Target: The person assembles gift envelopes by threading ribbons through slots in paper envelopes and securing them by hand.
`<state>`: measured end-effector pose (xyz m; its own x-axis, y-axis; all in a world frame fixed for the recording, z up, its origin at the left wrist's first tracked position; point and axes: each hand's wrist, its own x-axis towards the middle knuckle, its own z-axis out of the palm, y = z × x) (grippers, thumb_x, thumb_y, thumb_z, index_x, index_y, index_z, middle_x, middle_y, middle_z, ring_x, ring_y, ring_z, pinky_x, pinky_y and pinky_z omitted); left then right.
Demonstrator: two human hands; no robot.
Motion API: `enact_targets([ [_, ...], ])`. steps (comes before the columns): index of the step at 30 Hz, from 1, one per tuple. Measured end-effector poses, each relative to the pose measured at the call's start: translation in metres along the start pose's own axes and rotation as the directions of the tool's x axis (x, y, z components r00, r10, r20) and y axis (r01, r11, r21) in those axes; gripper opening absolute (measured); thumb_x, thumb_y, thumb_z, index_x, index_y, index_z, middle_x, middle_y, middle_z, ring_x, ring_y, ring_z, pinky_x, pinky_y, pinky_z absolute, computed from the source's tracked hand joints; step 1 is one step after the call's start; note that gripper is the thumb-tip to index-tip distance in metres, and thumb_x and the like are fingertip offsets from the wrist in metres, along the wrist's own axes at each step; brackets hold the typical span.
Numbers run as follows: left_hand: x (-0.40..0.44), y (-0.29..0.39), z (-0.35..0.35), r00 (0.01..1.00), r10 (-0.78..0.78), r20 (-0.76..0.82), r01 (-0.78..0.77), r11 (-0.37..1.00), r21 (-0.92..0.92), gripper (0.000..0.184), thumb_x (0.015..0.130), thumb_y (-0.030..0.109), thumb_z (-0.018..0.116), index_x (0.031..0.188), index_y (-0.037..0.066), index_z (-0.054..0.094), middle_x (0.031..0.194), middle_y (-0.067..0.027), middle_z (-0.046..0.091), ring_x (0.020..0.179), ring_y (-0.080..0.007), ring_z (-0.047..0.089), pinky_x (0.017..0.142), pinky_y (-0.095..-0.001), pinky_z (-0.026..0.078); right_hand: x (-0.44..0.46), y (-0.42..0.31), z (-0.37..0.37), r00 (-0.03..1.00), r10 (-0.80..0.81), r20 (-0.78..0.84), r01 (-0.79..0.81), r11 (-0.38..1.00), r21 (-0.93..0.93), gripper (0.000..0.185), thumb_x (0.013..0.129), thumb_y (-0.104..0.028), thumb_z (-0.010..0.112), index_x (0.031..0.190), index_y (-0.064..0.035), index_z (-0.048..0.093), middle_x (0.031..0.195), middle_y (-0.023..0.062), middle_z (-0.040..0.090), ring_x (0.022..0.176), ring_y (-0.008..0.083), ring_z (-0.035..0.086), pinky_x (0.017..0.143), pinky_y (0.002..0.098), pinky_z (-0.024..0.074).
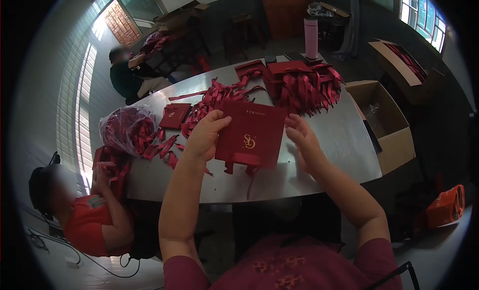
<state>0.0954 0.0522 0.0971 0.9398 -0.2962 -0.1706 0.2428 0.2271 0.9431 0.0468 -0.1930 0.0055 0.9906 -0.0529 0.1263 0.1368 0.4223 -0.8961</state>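
A flat dark red gift bag (252,133) with gold letters and a red ribbon at its lower edge is held up in front of me above the table. My left hand (207,135) grips its left edge, thumb on the front face. Just off the right edge is my right hand (305,143), its fingers apart and holding nothing. Behind the bag lies a heap of loose red ribbons (219,96). Another red bag (174,115) with gold print lies left of it. A stack of red bags (292,68) with ribbons hanging down stands at the back right.
The metal table (344,157) carries a clear plastic sack of red ribbons (128,130) and a pink bottle (311,39). An open cardboard box (394,125) stands by its right edge. A person in a red shirt (92,220) sits at left; another person (127,75) works farther back.
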Motion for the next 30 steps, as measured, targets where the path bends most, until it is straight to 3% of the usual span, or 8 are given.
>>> enact_targets([
  [1, -0.004, 0.003, 0.009, 0.999, 0.040, -0.034, -0.041, 0.998, -0.036, 0.013, 0.094, 0.005, 0.056, 0.107, 0.002, 0.057, 0.104, -0.0091, 0.065, 0.093, -0.0169, 0.066, 0.079, -0.0316, 0.059, -0.004, 0.001, 0.003, 1.000, -0.006, 0.001, 0.006, 1.000, 0.003, 0.063, 0.087, -0.036, 0.070, 0.137, -0.0070, 0.045, 0.134, 0.0145, 0.053, 0.122, 0.0278, 0.052, 0.109, 0.0384, 0.0353],
  [3, -0.008, 0.001, 0.019, 0.994, 0.079, -0.073, -0.085, 0.994, -0.072, 0.016, 0.097, 0.006, 0.053, 0.112, 0.002, 0.054, 0.109, -0.0106, 0.064, 0.097, -0.0180, 0.066, 0.082, -0.0333, 0.060, -0.016, -0.002, 0.013, 0.903, 0.319, 0.289, -0.415, 0.823, 0.387, 0.067, 0.089, -0.039, 0.065, 0.143, -0.0090, 0.037, 0.129, 0.0122, 0.057, 0.115, 0.0266, 0.058, 0.101, 0.0415, 0.0418],
  [7, -0.009, -0.011, 0.028, 0.970, 0.185, -0.157, -0.193, 0.981, -0.032, 0.021, 0.099, 0.008, 0.047, 0.119, 0.002, 0.052, 0.116, -0.0115, 0.063, 0.103, -0.0186, 0.063, 0.090, -0.0340, 0.055, -0.026, 0.001, 0.023, 0.818, 0.396, 0.417, -0.567, 0.675, 0.471, 0.060, 0.088, -0.045, 0.066, 0.133, -0.0093, 0.048, 0.123, 0.0103, 0.061, 0.104, 0.0245, 0.062, 0.091, 0.0385, 0.0466],
  [10, -0.008, -0.017, 0.029, 0.955, 0.220, -0.198, -0.235, 0.970, -0.055, 0.022, 0.100, 0.008, 0.046, 0.121, 0.002, 0.051, 0.117, -0.0121, 0.062, 0.104, -0.0198, 0.063, 0.091, -0.0346, 0.055, -0.028, 0.000, 0.030, 0.875, 0.331, 0.353, -0.429, 0.868, 0.250, 0.050, 0.091, -0.040, 0.064, 0.130, -0.0128, 0.051, 0.115, 0.0047, 0.063, 0.109, 0.0194, 0.058, 0.091, 0.0356, 0.0444],
  [14, -0.010, -0.020, 0.035, 0.938, 0.263, -0.225, -0.296, 0.947, -0.128, 0.023, 0.099, 0.007, 0.046, 0.120, 0.002, 0.051, 0.116, -0.0124, 0.062, 0.105, -0.0213, 0.063, 0.091, -0.0351, 0.055, -0.033, 0.005, 0.036, 0.873, 0.356, 0.333, -0.458, 0.834, 0.309, 0.042, 0.093, -0.032, 0.062, 0.127, -0.0100, 0.053, 0.113, 0.0052, 0.063, 0.104, 0.0167, 0.059, 0.084, 0.0303, 0.0453],
  [17, -0.015, -0.023, 0.045, 0.937, 0.257, -0.236, -0.306, 0.931, -0.200, 0.023, 0.098, 0.007, 0.047, 0.120, 0.002, 0.052, 0.117, -0.0123, 0.062, 0.105, -0.0216, 0.063, 0.093, -0.0362, 0.053, -0.036, 0.016, 0.040, 0.855, 0.348, 0.384, -0.394, 0.918, 0.045, 0.037, 0.095, -0.029, 0.059, 0.124, -0.0068, 0.054, 0.108, 0.0057, 0.064, 0.093, 0.0143, 0.060, 0.078, 0.0293, 0.0459],
  [26, -0.028, -0.038, 0.045, 0.897, 0.362, -0.255, -0.401, 0.908, -0.122, 0.019, 0.096, 0.005, 0.049, 0.115, 0.001, 0.052, 0.112, -0.0114, 0.062, 0.103, -0.0188, 0.061, 0.091, -0.0328, 0.051, -0.058, -0.003, 0.052, 0.783, 0.433, 0.448, -0.478, 0.878, -0.013, 0.025, 0.100, -0.028, 0.049, 0.099, -0.0047, 0.059, 0.069, 0.0014, 0.055, 0.061, 0.0116, 0.053, 0.064, 0.0276, 0.0464],
  [30, -0.030, -0.050, 0.034, 0.873, 0.371, -0.315, -0.442, 0.876, -0.192, 0.015, 0.095, 0.005, 0.051, 0.110, 0.000, 0.054, 0.109, -0.0127, 0.063, 0.095, -0.0206, 0.064, 0.086, -0.0352, 0.055, -0.063, 0.020, 0.055, 0.831, 0.479, 0.281, -0.422, 0.874, -0.242, 0.030, 0.100, -0.032, 0.046, 0.096, -0.0050, 0.058, 0.065, 0.0011, 0.050, 0.053, 0.0126, 0.051, 0.051, 0.0283, 0.0441],
])
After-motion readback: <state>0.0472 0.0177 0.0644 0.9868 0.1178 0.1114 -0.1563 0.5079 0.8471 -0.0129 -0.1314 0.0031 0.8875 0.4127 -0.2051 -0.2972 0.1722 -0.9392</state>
